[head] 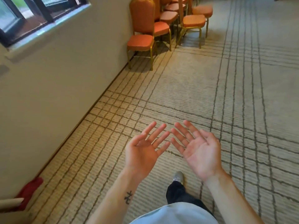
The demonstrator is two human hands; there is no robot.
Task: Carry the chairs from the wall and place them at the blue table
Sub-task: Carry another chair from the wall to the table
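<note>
With our left hand (142, 152) and right hand (200, 154) empty, palms up, the orange-cushioned gold metal-framed chairs (142, 38) at upper centre look rigid, fairly heavy, best gripped by backrest and seat edge.

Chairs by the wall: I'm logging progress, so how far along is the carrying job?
Done: cannot tell. The blue table is out of view, so no placed chair shows. In hand: nothing. The left hand and right hand are open, palms up and empty. Left: several orange chairs stand along the wall ahead, the nearest chair untouched. Each needs carrying over.
</note>
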